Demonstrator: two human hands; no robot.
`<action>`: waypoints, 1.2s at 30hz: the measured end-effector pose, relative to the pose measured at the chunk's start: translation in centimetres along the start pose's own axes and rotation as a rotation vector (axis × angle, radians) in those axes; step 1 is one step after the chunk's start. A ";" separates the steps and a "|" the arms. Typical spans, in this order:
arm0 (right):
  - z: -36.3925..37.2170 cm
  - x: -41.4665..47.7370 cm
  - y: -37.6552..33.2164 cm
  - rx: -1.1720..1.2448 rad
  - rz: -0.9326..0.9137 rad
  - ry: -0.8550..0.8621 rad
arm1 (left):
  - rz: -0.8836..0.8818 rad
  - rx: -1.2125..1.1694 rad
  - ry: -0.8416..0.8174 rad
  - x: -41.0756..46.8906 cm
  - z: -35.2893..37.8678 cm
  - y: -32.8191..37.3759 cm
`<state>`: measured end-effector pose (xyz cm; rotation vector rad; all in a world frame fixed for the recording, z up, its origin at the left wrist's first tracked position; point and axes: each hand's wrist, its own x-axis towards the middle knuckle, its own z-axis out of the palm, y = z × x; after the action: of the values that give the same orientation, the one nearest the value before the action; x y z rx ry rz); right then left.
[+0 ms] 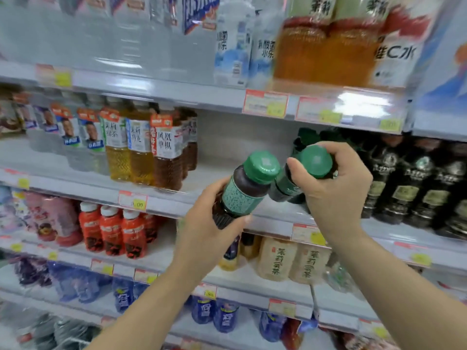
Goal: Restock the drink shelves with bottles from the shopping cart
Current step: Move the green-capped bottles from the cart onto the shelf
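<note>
Gripping dark green-capped bottle (246,188) w/ left hand (209,223), fingers wrapped, right hand (336,195) clutching second bottle (307,170)

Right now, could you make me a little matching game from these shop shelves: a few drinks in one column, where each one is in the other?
Things:
1. dark bottle with patterned teal label
2. plain green-capped dark bottle
3. red white-capped bottles
4. black-labelled dark bottles

Places:
A. in right hand
B. lower shelf, left
C. in left hand
D. middle shelf, right

Pairs: 1-C, 2-A, 3-B, 4-D
</note>
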<state>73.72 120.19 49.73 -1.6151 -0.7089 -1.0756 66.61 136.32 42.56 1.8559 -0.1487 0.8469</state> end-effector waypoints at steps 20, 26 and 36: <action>0.2 5.6 6.3 -0.755 0.344 -0.421 | -0.009 -0.020 -0.058 2.9 3.7 -0.7; -0.1 5.7 6.3 -0.993 0.223 -0.503 | -0.021 -0.026 -0.057 3.5 4.4 -1.1; -6.0 -1.8 5.8 -0.092 0.157 -0.374 | 0.030 -0.037 -0.054 3.6 7.3 0.2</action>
<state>76.12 112.83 46.15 -1.9433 -0.7675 -0.7081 72.69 131.01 43.45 1.8464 -0.2250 0.8103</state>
